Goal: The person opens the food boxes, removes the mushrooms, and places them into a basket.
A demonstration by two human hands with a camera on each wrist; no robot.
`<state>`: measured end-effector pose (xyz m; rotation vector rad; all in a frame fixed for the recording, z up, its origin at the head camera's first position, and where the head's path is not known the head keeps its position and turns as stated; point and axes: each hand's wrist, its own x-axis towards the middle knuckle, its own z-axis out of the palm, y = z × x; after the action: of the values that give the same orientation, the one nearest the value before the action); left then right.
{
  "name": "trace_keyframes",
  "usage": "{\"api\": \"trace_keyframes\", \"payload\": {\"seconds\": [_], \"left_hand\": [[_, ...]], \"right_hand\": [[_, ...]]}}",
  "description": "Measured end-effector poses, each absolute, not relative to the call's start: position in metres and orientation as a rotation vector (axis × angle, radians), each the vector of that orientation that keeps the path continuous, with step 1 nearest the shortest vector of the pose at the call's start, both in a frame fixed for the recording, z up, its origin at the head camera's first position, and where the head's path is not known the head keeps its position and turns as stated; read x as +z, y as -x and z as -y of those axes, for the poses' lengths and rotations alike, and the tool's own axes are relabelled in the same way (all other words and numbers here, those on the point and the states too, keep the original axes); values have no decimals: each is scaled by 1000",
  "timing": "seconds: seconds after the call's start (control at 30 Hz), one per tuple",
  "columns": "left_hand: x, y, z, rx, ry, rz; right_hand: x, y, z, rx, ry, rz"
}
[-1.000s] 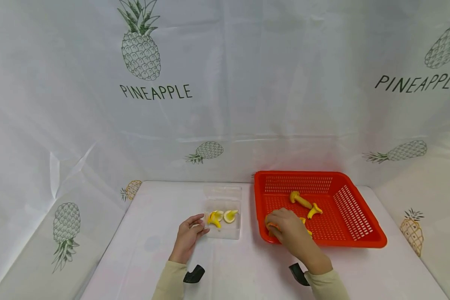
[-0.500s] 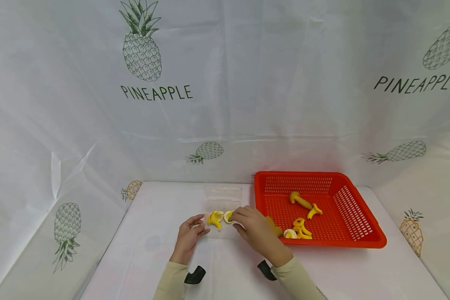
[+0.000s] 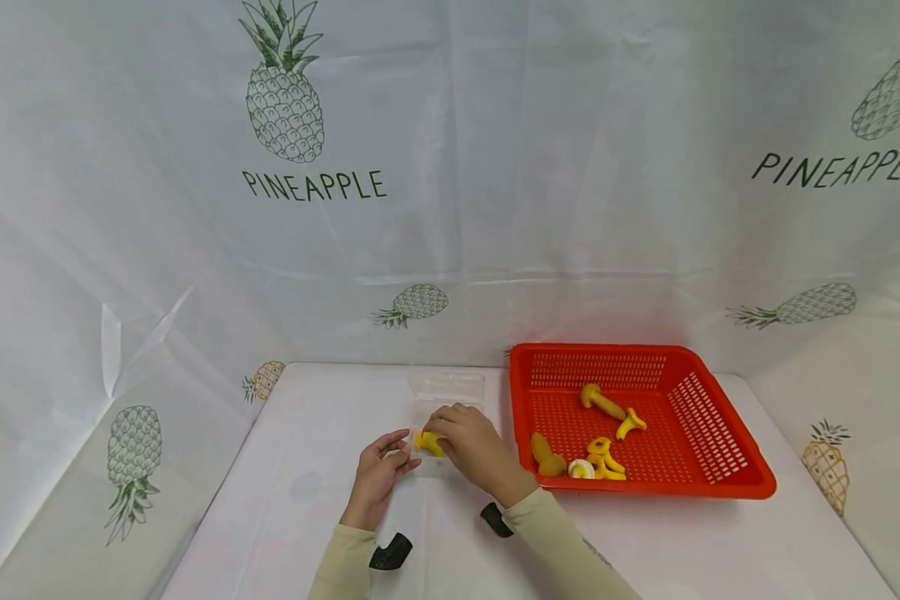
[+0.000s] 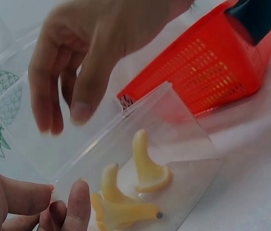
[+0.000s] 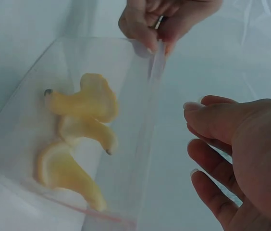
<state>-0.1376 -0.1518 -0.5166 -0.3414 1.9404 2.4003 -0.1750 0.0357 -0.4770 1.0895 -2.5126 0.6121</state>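
My left hand [image 3: 378, 475] pinches the rim of a clear plastic box [image 4: 198, 185] at its left side. Three yellow chanterelle-like mushrooms [image 4: 147, 166] lie on the box's floor in both wrist views; the head view shows one yellow mushroom [image 3: 429, 444] and my right hand covers the others. That right hand [image 3: 476, 446] is over the box, its thumb and fingers apart with nothing between them, as the right wrist view shows. Behind the box its clear lid [image 3: 446, 385] lies folded back.
To the right stands a red perforated basket [image 3: 600, 348] holding several mushrooms, among them a brownish one [image 3: 546, 457] at the near left corner and a pale round one [image 3: 581, 469]. Black wrist straps show on both wrists. A white pineapple-print sheet hangs behind the table.
My right hand has left the basket's near left corner and moved left to the box; mushrooms it hid in the basket now show. The left hand stays at the box.
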Motion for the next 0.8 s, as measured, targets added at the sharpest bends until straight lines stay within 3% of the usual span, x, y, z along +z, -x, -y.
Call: {"api": "trace_keyframes", "payload": {"seconds": [0.8], "left_hand": [[-522, 139, 151, 2402, 349, -1947]], "right_hand": [[-490, 209, -12, 385, -1232, 2766]]}}
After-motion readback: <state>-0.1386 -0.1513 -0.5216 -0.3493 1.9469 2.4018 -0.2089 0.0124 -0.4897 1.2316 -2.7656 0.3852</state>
